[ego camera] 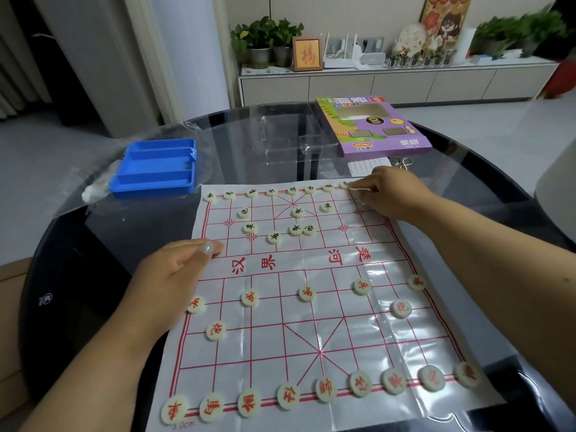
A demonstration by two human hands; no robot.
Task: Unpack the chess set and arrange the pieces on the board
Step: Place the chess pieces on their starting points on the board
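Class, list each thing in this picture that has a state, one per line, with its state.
Board sheet: unrolled flat on the table.
Blue tray: empty.
Purple box: lying flat.
Red pieces: set out on the near side.
Green pieces: several loose mid-board.
Left hand: resting on the sheet's edge.
Right hand: pinching a far-row piece.

Potted plants [265, 39], a framed character [307, 54] and a router [339, 53] on the low cabinet [399, 84] behind the table.
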